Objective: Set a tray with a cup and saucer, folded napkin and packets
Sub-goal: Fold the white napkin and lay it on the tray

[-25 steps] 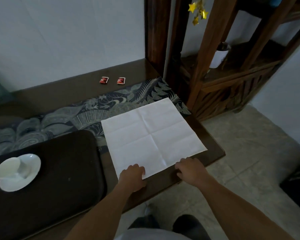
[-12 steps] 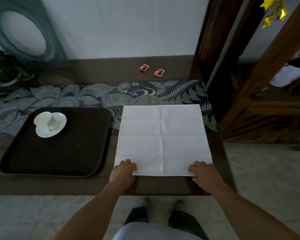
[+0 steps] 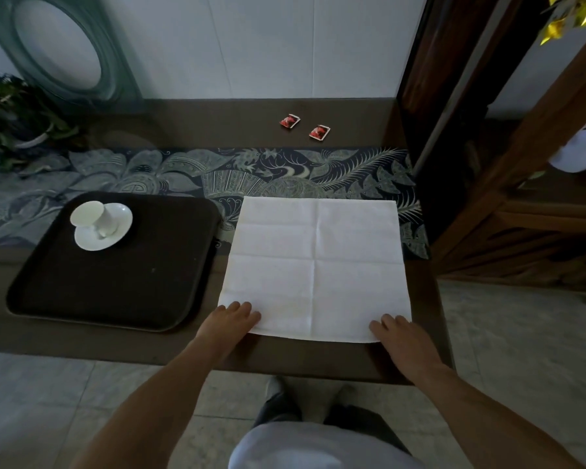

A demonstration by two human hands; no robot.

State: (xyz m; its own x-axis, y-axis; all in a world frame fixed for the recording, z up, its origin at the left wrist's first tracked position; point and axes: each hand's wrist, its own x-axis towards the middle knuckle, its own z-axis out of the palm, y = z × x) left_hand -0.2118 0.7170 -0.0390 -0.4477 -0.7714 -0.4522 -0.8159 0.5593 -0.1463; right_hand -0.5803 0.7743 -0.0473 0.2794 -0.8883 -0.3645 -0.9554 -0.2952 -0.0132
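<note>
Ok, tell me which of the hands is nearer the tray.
Left. The left hand rests on the napkin's near left corner, just right of the tray; the right hand is at the near right corner, farther away.

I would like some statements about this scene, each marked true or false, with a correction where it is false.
1. The cup stands on its saucer on the tray. True.
2. The napkin is already folded and lies on the tray. False: it is spread open flat on the table, to the right of the tray.
3. Both hands rest at the near corners of the napkin, the left hand at one and the right hand at the other. True.
4. The two red packets lie on the tray beside the saucer. False: they lie on the table near the wall, beyond the napkin.
5. The cup lies on its side. False: it is upright.
</note>
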